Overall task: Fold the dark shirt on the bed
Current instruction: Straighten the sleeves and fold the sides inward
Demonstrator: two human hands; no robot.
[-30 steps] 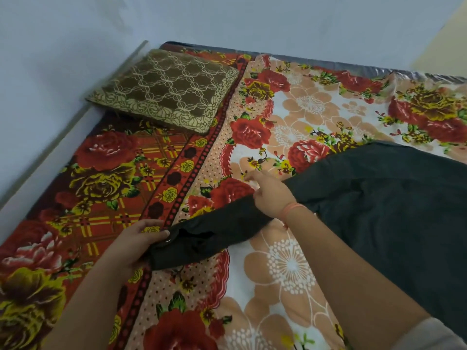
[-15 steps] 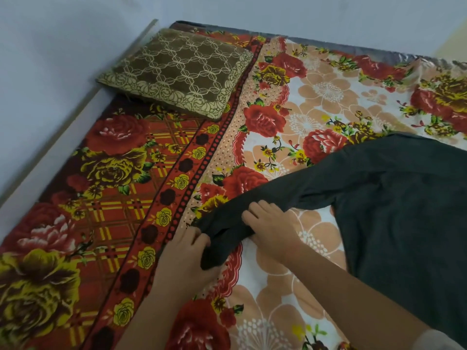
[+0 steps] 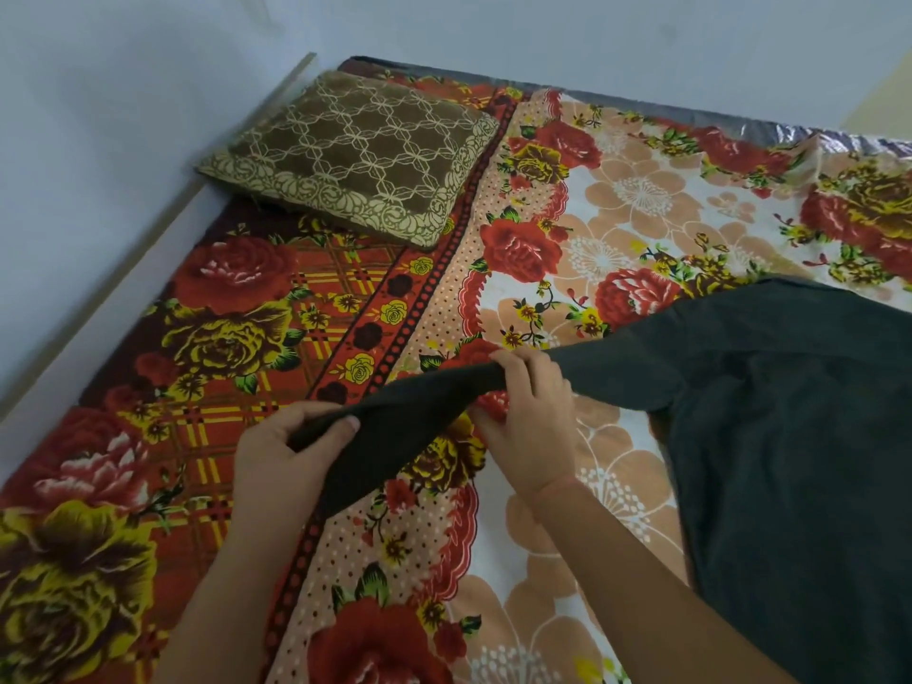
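Head view: left hand (image 3: 276,461) pinches the end of the dark shirt's sleeve (image 3: 395,422), thumb on top, lifting it off the bed (image 3: 617,510). Right hand (image 3: 528,417) is closed around the same sleeve farther along. Beyond the right hand's grip, the shirt (image 3: 799,461) lies spread over the flowered cover. Well above the left hand sits a brown pillow (image 3: 355,155).

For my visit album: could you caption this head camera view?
Both hands, left and right, grip the dark shirt by its sleeve above a floral bedspread.
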